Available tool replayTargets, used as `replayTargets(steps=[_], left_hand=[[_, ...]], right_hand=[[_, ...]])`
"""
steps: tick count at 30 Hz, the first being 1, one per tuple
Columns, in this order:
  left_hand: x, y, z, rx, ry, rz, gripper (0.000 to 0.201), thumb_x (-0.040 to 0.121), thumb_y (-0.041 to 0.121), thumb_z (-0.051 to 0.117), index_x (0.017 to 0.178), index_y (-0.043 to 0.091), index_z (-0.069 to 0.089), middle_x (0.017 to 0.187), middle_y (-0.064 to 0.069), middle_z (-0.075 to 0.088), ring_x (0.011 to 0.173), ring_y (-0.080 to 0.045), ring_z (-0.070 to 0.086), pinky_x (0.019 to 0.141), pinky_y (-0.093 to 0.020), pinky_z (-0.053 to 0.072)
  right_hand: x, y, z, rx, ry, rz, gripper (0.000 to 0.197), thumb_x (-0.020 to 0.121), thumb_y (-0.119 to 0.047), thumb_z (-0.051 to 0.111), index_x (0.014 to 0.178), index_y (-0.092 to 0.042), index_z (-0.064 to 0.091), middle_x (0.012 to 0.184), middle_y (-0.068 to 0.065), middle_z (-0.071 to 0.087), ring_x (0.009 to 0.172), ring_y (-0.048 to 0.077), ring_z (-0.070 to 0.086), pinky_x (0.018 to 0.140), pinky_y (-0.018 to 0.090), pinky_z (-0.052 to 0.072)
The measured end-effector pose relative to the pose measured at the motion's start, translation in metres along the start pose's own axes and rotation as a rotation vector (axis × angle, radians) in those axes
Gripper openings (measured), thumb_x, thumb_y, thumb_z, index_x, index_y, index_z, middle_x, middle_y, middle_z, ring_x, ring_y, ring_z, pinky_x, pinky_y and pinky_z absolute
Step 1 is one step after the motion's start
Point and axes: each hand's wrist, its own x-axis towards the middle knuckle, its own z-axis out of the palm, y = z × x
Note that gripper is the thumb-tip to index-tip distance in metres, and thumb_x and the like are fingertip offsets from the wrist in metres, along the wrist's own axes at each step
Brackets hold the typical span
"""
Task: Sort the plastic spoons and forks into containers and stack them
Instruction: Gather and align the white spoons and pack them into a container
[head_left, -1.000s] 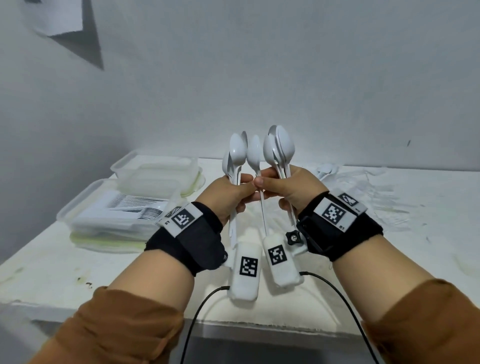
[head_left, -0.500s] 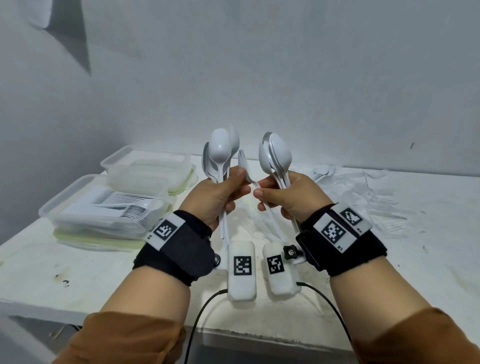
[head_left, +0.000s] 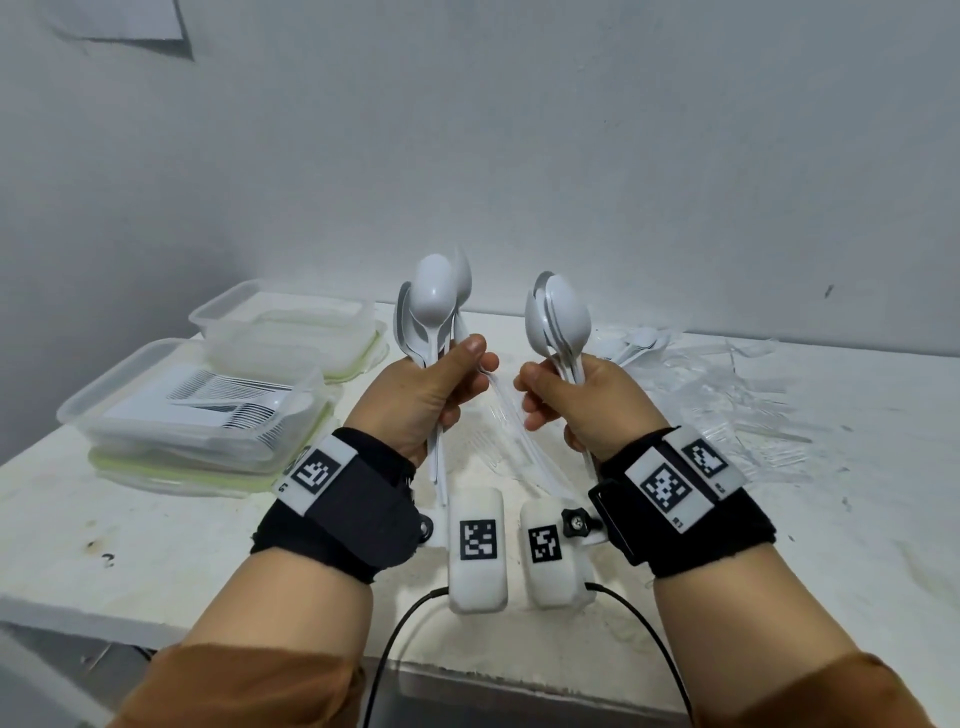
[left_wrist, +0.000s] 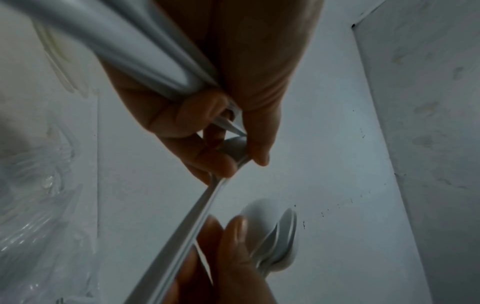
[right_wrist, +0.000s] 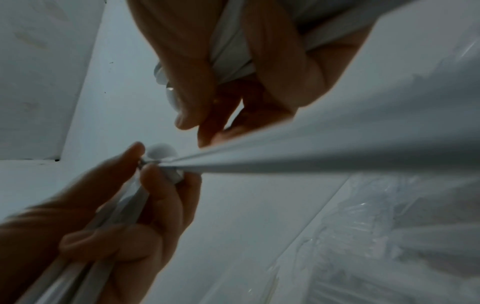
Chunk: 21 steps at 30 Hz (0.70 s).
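My left hand grips a bundle of white plastic spoons by the handles, bowls up, above the table's front middle. My right hand holds a second, nested bundle of spoons the same way, a short gap to the right. One more spoon, blurred, slants between the hands. Its bowl end is pinched in the left hand's fingertips and its handle runs back under the right hand. A clear container with stacked forks sits at the left.
A second clear container stands behind the fork container on green lids. Crumpled clear wrappers and a few loose white utensils cover the table's right back. The white table ends at a wall behind and on the left.
The hands have drawn apart. The single spoon held upright between them has tipped toward the left hand, which now pinches its bowl end. Both bundles stay gripped.
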Motion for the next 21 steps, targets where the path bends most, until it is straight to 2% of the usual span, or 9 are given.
replayTargets(steps=[3,5,7,10,13,17,19,21], left_hand=[[0.0005,0.0009,-0.0007,-0.018,-0.002,0.000,0.015,0.091,0.027,0.056,0.086,0.014,0.063,0.083,0.002,0.069,0.061,-0.002,0.058,0.037,-0.010,0.029],[0.0012,0.0015,-0.0008,-0.028,-0.003,-0.004,0.015,0.092,0.027,0.055,0.088,0.014,0.062,0.085,0.001,0.069,0.060,-0.002,0.057,0.037,-0.010,0.028],[0.0022,0.0020,-0.0008,-0.033,-0.003,-0.010,0.014,0.092,0.026,0.054,0.089,0.014,0.061,0.086,0.001,0.069,0.059,-0.001,0.057,0.036,-0.010,0.028],[0.0039,0.0024,-0.0010,-0.026,-0.010,-0.007,0.014,0.093,0.026,0.054,0.088,0.015,0.062,0.085,0.001,0.069,0.059,-0.001,0.057,0.037,-0.010,0.028],[0.0050,0.0038,-0.0014,-0.026,-0.010,-0.008,0.014,0.092,0.025,0.055,0.087,0.015,0.062,0.085,0.001,0.069,0.059,-0.001,0.058,0.037,-0.010,0.028],[0.0068,0.0055,-0.0022,-0.024,-0.015,-0.007,0.013,0.091,0.026,0.057,0.088,0.015,0.063,0.085,0.001,0.070,0.060,-0.001,0.059,0.038,-0.010,0.029],[0.0078,0.0060,-0.0022,-0.012,-0.021,0.002,0.014,0.089,0.027,0.058,0.085,0.015,0.064,0.079,0.003,0.070,0.062,-0.002,0.060,0.038,-0.010,0.030],[0.0086,0.0061,-0.0022,0.006,-0.020,0.016,0.017,0.088,0.027,0.059,0.076,0.015,0.064,0.066,0.005,0.067,0.061,-0.002,0.060,0.038,-0.011,0.030]], right_hand=[[-0.0004,0.0020,-0.0047,0.038,0.050,0.000,0.025,0.088,-0.037,0.059,0.078,-0.014,0.063,0.050,-0.002,0.046,0.039,0.008,0.039,0.039,0.017,0.029],[-0.0010,0.0026,-0.0056,0.075,0.049,-0.012,0.033,0.088,-0.045,0.054,0.082,-0.013,0.062,0.045,-0.004,0.039,0.037,0.007,0.031,0.037,0.017,0.026],[0.0002,0.0034,-0.0040,0.136,0.022,-0.022,0.033,0.092,-0.045,0.048,0.087,-0.013,0.057,0.045,-0.006,0.037,0.038,0.008,0.028,0.039,0.020,0.024],[0.0026,0.0024,-0.0011,0.166,-0.006,-0.006,0.021,0.097,-0.032,0.045,0.091,-0.013,0.050,0.050,-0.005,0.039,0.040,0.009,0.029,0.042,0.021,0.025],[0.0046,0.0031,-0.0012,0.160,-0.026,-0.042,0.019,0.098,-0.022,0.044,0.087,-0.015,0.057,0.057,-0.003,0.042,0.044,0.010,0.033,0.045,0.022,0.027],[0.0041,0.0016,-0.0019,0.098,-0.046,-0.108,0.022,0.097,-0.018,0.046,0.086,-0.020,0.065,0.065,-0.002,0.046,0.049,0.010,0.038,0.049,0.021,0.031],[0.0055,0.0007,-0.0013,0.033,-0.025,-0.116,0.020,0.095,-0.018,0.051,0.084,-0.024,0.066,0.065,-0.002,0.049,0.050,0.010,0.041,0.052,0.021,0.034],[0.0078,0.0011,0.0014,-0.033,-0.008,-0.116,0.018,0.091,-0.021,0.057,0.079,-0.029,0.067,0.060,-0.002,0.051,0.052,0.011,0.044,0.057,0.024,0.036]])
